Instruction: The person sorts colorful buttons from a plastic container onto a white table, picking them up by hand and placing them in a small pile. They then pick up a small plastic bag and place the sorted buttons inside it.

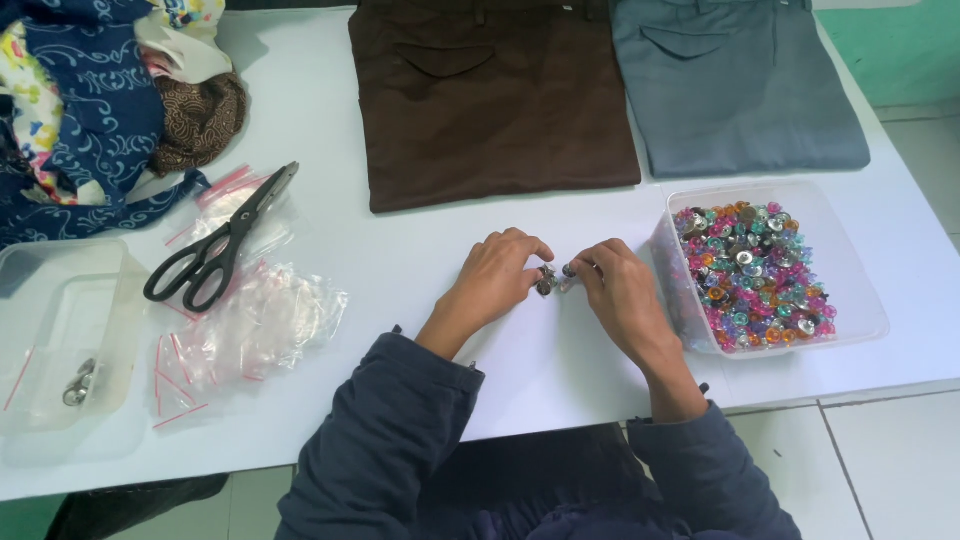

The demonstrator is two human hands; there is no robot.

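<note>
Left hand (498, 272) and right hand (618, 290) rest close together on the white table (420, 250), fingertips pinching small metal buttons (553, 279) between them. Right: clear tub (850, 262) of coloured buttons. Left: black scissors (218, 245) on zip bags (255, 320). Beyond: folded brown trousers (490, 110).
</note>
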